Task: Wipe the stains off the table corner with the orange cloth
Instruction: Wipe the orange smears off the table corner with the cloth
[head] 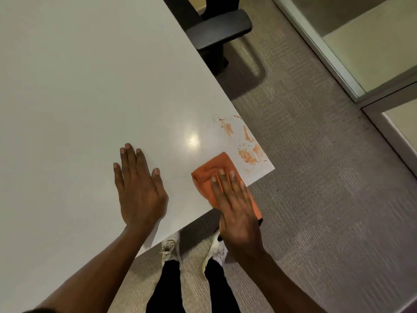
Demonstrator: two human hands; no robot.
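Note:
Orange-brown stains (244, 142) smear the near right corner of the white table (90, 86), along its right edge. A folded orange cloth (214, 170) lies at the table's front edge, just left of and below the stains, partly hanging past the edge. My right hand (237, 206) rests flat on the cloth with straight fingers, covering its near half. My left hand (138, 188) lies flat on the bare tabletop to the left of the cloth, fingers spread, holding nothing.
A black office chair (217, 30) stands at the table's right side, farther back. Grey carpet (327, 199) covers the floor to the right. A glass partition with a metal frame (365, 96) runs along the far right. My feet (194, 249) stand below the table's front edge.

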